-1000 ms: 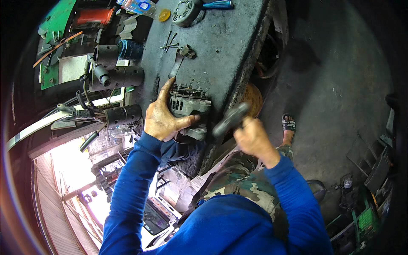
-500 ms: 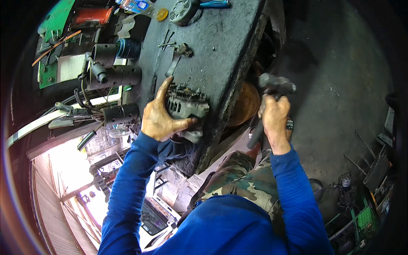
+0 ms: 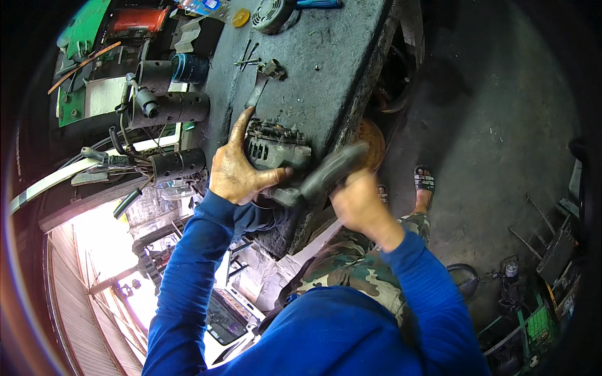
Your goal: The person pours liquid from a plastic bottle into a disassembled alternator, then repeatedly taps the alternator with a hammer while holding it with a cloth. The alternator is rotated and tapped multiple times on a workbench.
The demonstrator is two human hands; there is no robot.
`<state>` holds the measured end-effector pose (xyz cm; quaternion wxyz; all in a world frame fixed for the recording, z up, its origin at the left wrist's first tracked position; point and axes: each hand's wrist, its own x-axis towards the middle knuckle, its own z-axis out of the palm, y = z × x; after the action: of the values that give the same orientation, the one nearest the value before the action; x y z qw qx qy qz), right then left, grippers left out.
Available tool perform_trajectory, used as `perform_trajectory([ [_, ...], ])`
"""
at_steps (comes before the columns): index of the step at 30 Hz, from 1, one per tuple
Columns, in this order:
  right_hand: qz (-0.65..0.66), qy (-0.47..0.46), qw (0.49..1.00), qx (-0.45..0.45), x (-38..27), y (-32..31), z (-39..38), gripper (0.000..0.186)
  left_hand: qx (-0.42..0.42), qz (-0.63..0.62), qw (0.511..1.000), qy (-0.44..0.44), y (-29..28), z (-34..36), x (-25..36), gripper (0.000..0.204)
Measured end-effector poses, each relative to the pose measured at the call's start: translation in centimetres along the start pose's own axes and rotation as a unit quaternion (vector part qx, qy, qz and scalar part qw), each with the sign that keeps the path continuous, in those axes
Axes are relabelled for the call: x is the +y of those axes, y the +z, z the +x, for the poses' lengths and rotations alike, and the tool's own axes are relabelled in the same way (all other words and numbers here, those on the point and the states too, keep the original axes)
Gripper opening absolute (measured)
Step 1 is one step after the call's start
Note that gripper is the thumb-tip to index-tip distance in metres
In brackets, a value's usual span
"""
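My left hand [image 3: 240, 168] grips a grimy, slotted metal alternator housing [image 3: 271, 148] on the dark workbench [image 3: 313, 75], thumb and fingers spread round its sides. In my right hand [image 3: 359, 203] is a dark hammer [image 3: 329, 172], blurred, its head beside the housing's lower right, hiding part of it. Just above the housing lie a flat metal strip [image 3: 255, 94], a small metal part [image 3: 271, 70] and several long bolts [image 3: 244, 60].
At the bench's top are a round vented cover [image 3: 269, 15], blue-handled tool [image 3: 318, 4], yellow cap [image 3: 240, 17] and bottle [image 3: 204, 9]. Tool holders [image 3: 169, 109] line the left. A rusty round object [image 3: 370, 139] sits beneath the bench edge; metal clutter [image 3: 552, 263] lies right.
My right hand swung the hammer out to the right half a second ago and has now brought it back leftward to the housing. My left hand stays on the housing.
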<state>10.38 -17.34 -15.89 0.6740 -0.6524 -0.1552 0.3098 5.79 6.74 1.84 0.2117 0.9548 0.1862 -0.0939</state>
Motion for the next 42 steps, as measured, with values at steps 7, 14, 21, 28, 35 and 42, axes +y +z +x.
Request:
perform_trajectory([
  [7,0.086,0.069,0.975,0.195,1.8,-2.6,0.9,0.022,0.013,-0.019,1.000,0.010,0.3,0.2,0.1,0.130],
  [14,-0.128,-0.041,0.984,-0.115,1.4,0.9,-1.1,0.020,-0.016,0.015,1.000,0.013,-0.1,0.2,-0.1,0.129],
  [21,0.272,0.064,0.912,0.301,2.9,-1.3,0.7,0.017,-0.005,-0.016,1.000,0.002,0.2,0.2,0.0,0.130],
  [28,0.012,-0.084,0.996,0.015,0.7,-0.1,-0.6,0.015,0.011,0.008,0.999,0.030,-0.1,0.6,0.3,0.127],
  [35,-0.141,-0.091,0.983,-0.068,1.2,1.3,-1.1,0.023,0.006,-0.003,1.000,0.010,0.0,0.6,0.1,0.128],
  [42,0.198,0.133,0.931,0.277,0.1,-2.5,1.1,0.032,0.018,0.003,0.999,0.029,0.2,1.1,0.1,0.129],
])
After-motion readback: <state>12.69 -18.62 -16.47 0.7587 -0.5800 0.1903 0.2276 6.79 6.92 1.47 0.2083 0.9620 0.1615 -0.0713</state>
